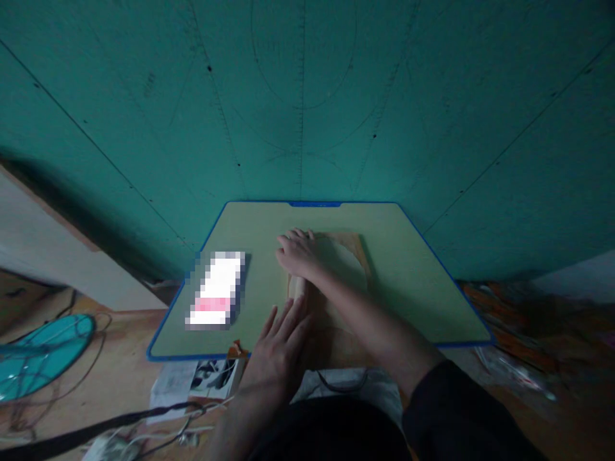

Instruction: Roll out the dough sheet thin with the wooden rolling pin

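A pale round sheet [341,259] lies on a square wooden board [358,243] in the middle of the low table. Along the left side of the sheet is a light rod [298,288], running between my two hands. My right hand [296,251] is at the far end of the rod, its fingers curled over the board's far left corner. Near the rod's close end, my left hand [283,339] lies with its fingers stretched out and spread, the fingertips touching the rod. My right forearm crosses above the sheet and hides part of it.
The pale green table [418,307] has a blue rim. A blurred-out bright phone-like object [218,288] lies on its left. Cables, a box [216,376] and a turquoise round object [52,352] are on the floor. A green wall [298,96] stands behind.
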{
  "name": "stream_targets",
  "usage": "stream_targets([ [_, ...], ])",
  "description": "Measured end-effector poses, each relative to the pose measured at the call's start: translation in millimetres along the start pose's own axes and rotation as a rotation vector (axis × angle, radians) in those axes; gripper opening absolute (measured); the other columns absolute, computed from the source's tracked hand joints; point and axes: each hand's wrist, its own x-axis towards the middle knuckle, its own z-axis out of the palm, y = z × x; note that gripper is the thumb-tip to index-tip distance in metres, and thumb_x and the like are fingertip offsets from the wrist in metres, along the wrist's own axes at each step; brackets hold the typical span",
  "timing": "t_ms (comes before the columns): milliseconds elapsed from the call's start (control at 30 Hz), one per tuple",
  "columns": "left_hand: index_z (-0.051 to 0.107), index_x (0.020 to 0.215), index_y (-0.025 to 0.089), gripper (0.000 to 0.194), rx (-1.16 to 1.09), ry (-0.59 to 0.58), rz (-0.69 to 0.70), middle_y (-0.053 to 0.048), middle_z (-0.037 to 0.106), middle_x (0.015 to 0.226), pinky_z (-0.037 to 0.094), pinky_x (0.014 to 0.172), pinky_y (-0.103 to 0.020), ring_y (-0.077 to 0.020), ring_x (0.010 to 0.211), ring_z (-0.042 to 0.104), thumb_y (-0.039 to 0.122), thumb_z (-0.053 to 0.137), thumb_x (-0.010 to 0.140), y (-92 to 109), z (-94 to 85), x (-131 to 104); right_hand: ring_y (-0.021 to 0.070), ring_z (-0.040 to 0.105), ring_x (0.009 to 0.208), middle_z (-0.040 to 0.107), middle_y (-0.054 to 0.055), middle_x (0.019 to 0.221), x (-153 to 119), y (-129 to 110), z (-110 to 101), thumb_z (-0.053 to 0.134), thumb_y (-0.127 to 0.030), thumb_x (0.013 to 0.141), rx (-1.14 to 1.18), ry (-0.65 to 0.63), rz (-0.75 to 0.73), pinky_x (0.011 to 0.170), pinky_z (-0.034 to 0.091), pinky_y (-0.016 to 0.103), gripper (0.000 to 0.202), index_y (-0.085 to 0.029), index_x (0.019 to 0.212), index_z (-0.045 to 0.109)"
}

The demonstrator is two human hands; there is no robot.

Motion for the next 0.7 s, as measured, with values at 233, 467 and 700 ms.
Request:
stream_targets([
  [233, 0.057, 0.132, 0.015, 0.036, -0.032, 0.080, 0.032, -0.022, 0.046, 0.155, 0.050, 0.109, -0.053, -0.0306, 0.145, 0.043, 0.011, 0.045, 0.098, -3.8, -6.0, -2.6, 0.0254, 0.057, 0.121, 0.068, 0.010, 0.125, 1.8, 3.7, 5.0, 0.043, -0.024, 0.095, 0.084, 0.092, 0.044, 0.106, 0.039, 0.042, 0.033, -0.019, 0.118, 0.067],
  [467, 0.064, 0.122, 0.014, 0.037, -0.091, 0.050, 0.106, -0.024, 0.046, 0.154, 0.046, 0.111, -0.058, -0.0356, 0.149, 0.035, 0.004, 0.045, 0.093, 9.6, 7.0, 9.2, 0.0274, 0.034, 0.150, 0.034, 0.016, 0.164, -47.9, 62.1, 2.3, 0.032, -0.044, 0.103, 0.166, 0.061, 0.149, 0.117, 0.033, 0.044, 0.062, -0.013, 0.157, 0.033],
  [700, 0.029, 0.159, 0.022, 0.063, -0.078, 0.023, -0.063, -0.019, 0.045, 0.156, 0.053, 0.107, -0.048, -0.0312, 0.142, 0.047, 0.009, 0.042, 0.098, -6.5, -0.5, -8.3, 0.0334, 0.029, 0.152, 0.032, 0.024, 0.162, -97.4, 91.6, 1.8, 0.034, -0.055, 0.102, -0.007, 0.002, 0.051, 0.123, 0.024, 0.052, 0.080, 0.000, 0.158, 0.025],
])
